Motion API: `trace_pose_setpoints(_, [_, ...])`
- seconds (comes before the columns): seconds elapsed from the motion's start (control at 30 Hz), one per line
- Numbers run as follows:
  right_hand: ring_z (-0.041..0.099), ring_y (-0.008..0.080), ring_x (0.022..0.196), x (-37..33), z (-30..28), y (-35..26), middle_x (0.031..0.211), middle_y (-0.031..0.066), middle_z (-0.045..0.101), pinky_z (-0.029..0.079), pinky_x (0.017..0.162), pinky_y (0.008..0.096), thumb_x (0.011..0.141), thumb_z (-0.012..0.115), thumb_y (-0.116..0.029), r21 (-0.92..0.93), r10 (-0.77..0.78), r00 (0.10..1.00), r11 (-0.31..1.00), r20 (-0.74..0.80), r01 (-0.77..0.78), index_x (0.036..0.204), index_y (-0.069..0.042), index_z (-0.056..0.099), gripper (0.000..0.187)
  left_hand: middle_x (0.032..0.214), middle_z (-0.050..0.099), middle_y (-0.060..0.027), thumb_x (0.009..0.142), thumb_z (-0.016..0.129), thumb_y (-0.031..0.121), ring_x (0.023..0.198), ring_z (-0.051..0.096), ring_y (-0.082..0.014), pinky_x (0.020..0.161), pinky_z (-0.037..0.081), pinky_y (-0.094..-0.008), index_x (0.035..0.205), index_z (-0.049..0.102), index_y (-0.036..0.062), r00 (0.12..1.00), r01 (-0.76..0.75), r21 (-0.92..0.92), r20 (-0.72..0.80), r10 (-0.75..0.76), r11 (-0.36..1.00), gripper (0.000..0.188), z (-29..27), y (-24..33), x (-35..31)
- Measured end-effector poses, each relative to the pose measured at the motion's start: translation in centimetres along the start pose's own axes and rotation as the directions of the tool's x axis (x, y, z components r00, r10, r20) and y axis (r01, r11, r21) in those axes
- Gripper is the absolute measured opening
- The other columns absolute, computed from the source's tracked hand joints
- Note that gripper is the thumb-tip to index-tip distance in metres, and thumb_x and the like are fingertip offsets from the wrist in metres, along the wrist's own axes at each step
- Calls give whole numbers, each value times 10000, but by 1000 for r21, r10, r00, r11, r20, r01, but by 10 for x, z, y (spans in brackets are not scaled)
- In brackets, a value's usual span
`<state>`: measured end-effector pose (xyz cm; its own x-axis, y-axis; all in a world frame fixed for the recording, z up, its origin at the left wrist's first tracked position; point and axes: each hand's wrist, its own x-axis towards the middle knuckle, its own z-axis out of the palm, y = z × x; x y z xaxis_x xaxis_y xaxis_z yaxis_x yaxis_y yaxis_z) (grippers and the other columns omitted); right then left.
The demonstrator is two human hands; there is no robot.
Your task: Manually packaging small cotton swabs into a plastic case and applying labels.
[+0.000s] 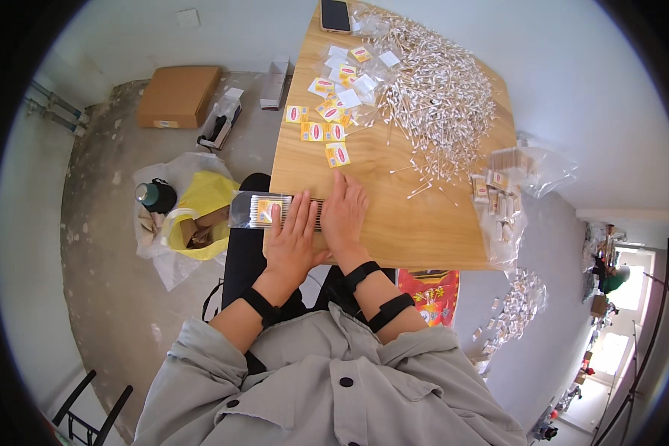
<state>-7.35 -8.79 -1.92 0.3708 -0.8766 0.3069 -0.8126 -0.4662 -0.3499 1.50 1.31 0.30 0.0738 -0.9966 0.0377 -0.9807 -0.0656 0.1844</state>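
A clear plastic sleeve lies at the left edge of the wooden table, with a row of cotton swabs and a yellow-and-white card in it. My left hand rests on the swabs with its fingers stretched out, covering part of the row. Beside it, my right hand lies along the right end of the swabs, fingers extended and close together. Its palm side is hidden. Neither hand is wrapped around anything. Farther up the table are several loose yellow-and-white cards.
A large heap of loose cotton swabs covers the far right of the table. Filled packs sit at its right edge; more packs lie below. A phone is at the back. Left on the floor are a yellow bag and cardboard box.
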Motion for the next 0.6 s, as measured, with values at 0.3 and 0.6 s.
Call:
trace_pose_setpoints(0.3, [441, 328, 1168, 9, -2, -4, 1231, 146, 476, 321, 997, 444, 812, 522, -22, -21, -32, 1000, 999, -2, 31, 1317, -43, 461, 509, 1571, 225, -113, 757, 565, 667, 1470, 148, -218, 1173, 48, -507, 1476, 306, 39, 1000, -6, -25, 4, 6, 1000, 989, 2, -2, -1])
trace_pose_setpoints(0.6, [431, 339, 1135, 8, -2, -4, 1191, 144, 475, 313, 991, 451, 753, 514, 36, -26, -37, 999, 999, -32, 36, 1306, -40, 483, 559, 1480, 301, -238, 732, 766, 325, 1402, 262, -326, 1120, 221, -531, 1429, 327, -21, 909, 145, -376, -314, -273, 915, 894, -27, -49, 7])
